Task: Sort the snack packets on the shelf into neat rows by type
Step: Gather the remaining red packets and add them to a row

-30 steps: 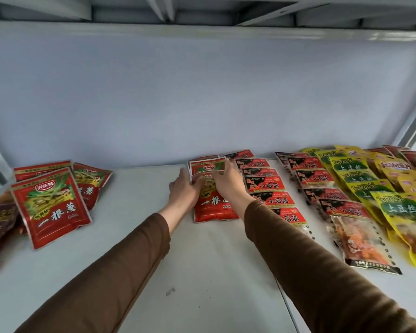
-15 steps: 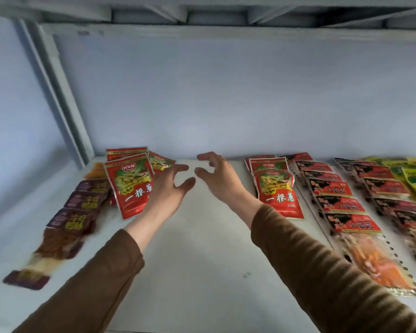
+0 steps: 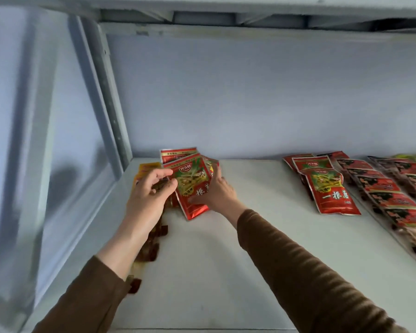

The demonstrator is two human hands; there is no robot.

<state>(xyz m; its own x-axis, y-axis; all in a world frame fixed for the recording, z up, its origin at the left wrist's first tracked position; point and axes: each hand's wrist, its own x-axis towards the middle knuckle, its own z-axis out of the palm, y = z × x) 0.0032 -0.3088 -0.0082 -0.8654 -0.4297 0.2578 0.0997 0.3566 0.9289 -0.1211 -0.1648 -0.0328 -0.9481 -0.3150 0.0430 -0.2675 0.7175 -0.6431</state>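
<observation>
Reaching forward over the white shelf [image 3: 202, 272], both arms in brown sleeves angle inward toward the far left corner. Dark brown packets [image 3: 151, 246] lie along the left edge, partly hidden under the left forearm. Left hand [image 3: 149, 195] is palm-down, fingers curled, thumb and fingertips pinching the left edge of the top red packet [image 3: 192, 188]. That packet is tilted, lifted off a loose pile of same red packets [image 3: 178, 153] by the upright post. Right hand [image 3: 216, 191] grips its right side, fingers bent behind, thumb on the front. Well apart to the right, a sorted red stack [image 3: 332, 191] lies flat, then rows of red-black packets [image 3: 392, 188] at frame edge.
</observation>
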